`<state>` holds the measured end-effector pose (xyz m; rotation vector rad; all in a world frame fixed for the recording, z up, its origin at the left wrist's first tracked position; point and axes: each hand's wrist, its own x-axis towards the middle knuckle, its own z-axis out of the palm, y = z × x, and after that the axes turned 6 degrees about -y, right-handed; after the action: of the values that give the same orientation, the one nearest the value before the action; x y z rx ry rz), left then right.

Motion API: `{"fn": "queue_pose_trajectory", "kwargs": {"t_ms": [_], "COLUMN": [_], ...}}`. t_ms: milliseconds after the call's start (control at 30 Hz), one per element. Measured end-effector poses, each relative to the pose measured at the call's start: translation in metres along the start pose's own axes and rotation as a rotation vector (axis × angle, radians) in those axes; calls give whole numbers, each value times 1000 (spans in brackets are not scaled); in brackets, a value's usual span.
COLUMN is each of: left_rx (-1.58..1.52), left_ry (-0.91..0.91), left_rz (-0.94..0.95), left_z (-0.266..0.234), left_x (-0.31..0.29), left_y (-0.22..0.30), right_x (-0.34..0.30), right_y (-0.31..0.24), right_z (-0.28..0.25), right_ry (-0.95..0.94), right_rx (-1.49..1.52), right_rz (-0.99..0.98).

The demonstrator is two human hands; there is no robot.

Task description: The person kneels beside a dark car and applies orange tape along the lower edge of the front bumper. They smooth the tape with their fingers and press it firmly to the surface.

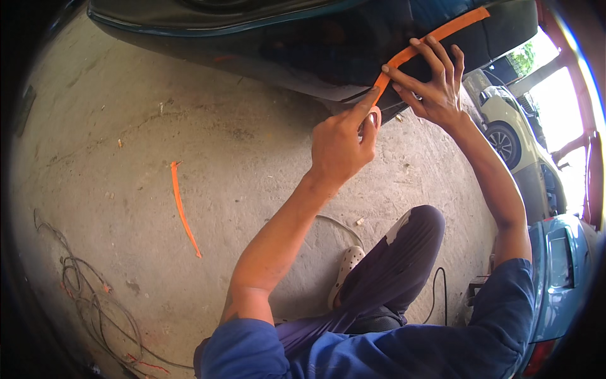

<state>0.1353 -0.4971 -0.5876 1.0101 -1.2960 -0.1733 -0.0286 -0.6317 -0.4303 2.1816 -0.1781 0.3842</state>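
The left hand (344, 142) is pinching the lower end of the orange tape (456, 26) between thumb and index finger, with the index finger extending along the strip. The right hand (439, 91) is spreading its fingers above it; the index fingertip is touching the tape near the bend, and the middle and ring fingers are reaching toward its lower edge. Whether the right thumb is touching the tape or the panel cannot be told.

The orange tape is lying on the dark car body (303, 54) at the top of the view. It is running from the upper right corner of the bodywork down toward the left hand, bending near the right index fingertip.

A second, loose orange strip (183, 211) is resting on the concrete floor (246, 177), left of the left forearm and well apart from both hands. A tangled cable (82, 278) is lying at the lower left. The person is wearing a blue shirt (379, 357), dark trousers (404, 265) and a pale perforated clog (347, 268). At the right, a light-coloured car (530, 142) is standing beyond the right forearm, and a blue car (560, 265) is standing nearer, beside the right sleeve.
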Motion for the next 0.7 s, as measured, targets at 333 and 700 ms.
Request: {"fn": "queue_pose_trajectory", "kwargs": {"t_ms": [333,700], "left_rx": [-26,-59], "left_ry": [-11,-78], "left_rz": [-17,-53], "left_z": [-1,-9], "left_x": [-1,1], "left_y": [2,6], "right_x": [-4,1], "right_y": [6,55], "right_z": [-8,-34], "right_ry": [-94,-122], "right_rx": [66,-159], "right_rz": [-100,125]}}
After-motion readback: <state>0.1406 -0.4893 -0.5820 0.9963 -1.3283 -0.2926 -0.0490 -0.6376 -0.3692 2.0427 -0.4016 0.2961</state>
